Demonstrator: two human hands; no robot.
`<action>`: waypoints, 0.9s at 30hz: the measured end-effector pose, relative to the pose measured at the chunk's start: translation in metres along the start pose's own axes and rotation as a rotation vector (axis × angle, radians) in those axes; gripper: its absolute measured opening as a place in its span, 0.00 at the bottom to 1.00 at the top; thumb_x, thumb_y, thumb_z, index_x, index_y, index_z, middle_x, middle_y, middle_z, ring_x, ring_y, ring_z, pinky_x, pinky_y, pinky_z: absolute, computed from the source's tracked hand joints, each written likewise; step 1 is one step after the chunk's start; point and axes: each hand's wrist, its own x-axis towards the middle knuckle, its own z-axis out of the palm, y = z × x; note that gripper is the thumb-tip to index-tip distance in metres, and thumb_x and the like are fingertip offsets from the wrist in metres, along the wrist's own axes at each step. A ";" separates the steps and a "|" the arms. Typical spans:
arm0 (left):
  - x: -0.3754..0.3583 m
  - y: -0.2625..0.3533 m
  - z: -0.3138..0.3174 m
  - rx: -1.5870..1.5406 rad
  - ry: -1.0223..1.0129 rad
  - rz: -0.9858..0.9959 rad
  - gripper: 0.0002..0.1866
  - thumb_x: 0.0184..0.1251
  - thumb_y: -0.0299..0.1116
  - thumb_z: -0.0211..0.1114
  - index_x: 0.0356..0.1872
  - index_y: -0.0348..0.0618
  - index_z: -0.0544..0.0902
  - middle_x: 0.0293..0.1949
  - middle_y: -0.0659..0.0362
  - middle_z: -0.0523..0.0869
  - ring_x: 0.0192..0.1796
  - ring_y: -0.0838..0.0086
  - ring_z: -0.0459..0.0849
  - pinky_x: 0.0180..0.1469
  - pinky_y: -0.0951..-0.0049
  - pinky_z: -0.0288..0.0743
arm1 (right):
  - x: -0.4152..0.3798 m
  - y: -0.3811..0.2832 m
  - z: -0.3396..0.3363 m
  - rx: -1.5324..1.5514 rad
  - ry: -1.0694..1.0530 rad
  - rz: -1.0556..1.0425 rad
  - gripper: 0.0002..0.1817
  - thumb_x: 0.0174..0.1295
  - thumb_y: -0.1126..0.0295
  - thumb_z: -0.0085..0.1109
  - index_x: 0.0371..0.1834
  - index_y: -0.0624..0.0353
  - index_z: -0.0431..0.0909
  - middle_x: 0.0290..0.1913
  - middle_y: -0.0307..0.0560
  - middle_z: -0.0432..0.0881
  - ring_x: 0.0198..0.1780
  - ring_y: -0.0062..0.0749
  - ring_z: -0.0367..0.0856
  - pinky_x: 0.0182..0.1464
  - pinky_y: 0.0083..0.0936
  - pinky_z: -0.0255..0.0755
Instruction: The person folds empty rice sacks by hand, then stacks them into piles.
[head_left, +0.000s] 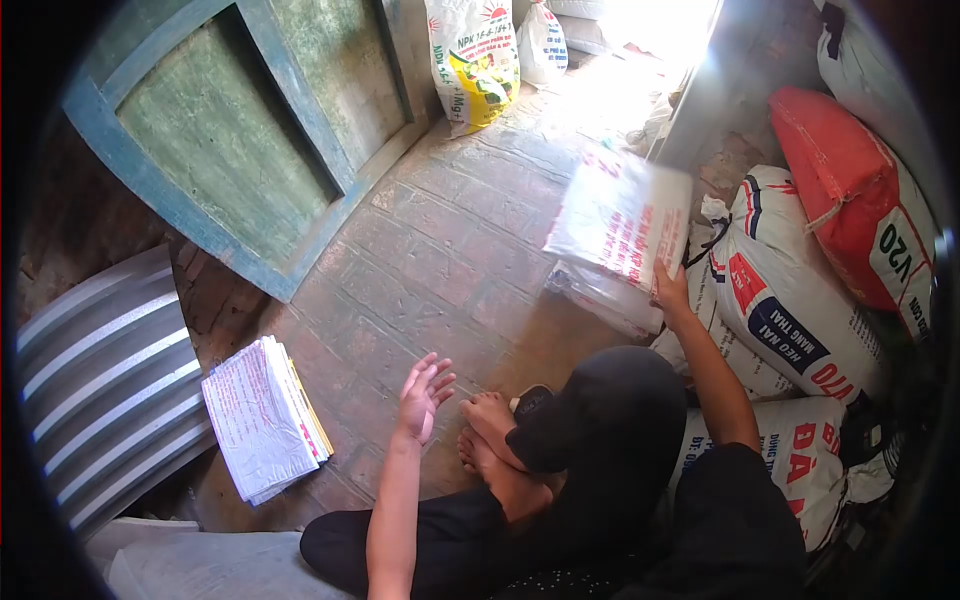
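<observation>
My right hand [672, 292] grips the near right edge of a folded white sack [622, 215] with red print. The sack is slightly blurred and overlaps a pile of folded sacks [600, 298] on the floor just beneath it. With its fingers apart and nothing in it, my left hand [426, 396] is raised over the brick floor, in front of my bare feet. Farther left lies a stack of folded printed sacks [262, 422], white on top with yellow edges showing at its side.
Filled sacks [770, 280] are heaped along the right, a red one [835, 160] among them. A green and blue wooden door [230, 140] stands at upper left, above corrugated metal sheet [110, 380]. A fertilizer bag [475, 70] stands near the bright doorway. A dark sandal [533, 402] lies by my feet.
</observation>
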 end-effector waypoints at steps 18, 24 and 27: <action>-0.062 0.093 -0.191 0.779 0.423 0.189 0.23 0.71 0.41 0.66 0.60 0.37 0.78 0.49 0.54 0.87 0.51 0.73 0.85 0.53 0.73 0.78 | 0.018 -0.050 0.073 -0.538 -0.144 -0.836 0.23 0.64 0.64 0.66 0.62 0.56 0.77 0.54 0.48 0.84 0.49 0.41 0.85 0.54 0.39 0.78; -0.077 0.139 -0.233 1.143 0.824 0.273 0.28 0.61 0.47 0.70 0.57 0.38 0.81 0.53 0.46 0.87 0.56 0.58 0.86 0.59 0.64 0.77 | -0.004 -0.161 0.197 -0.547 -0.845 -0.707 0.14 0.68 0.66 0.60 0.54 0.56 0.83 0.41 0.46 0.88 0.41 0.29 0.87 0.44 0.30 0.79; -0.096 0.131 -0.252 1.299 0.877 0.032 0.35 0.55 0.55 0.73 0.58 0.41 0.81 0.55 0.45 0.85 0.59 0.55 0.83 0.62 0.61 0.76 | -0.020 -0.180 0.241 -0.674 -0.861 -0.926 0.13 0.68 0.66 0.58 0.52 0.56 0.84 0.38 0.51 0.88 0.39 0.36 0.89 0.42 0.33 0.80</action>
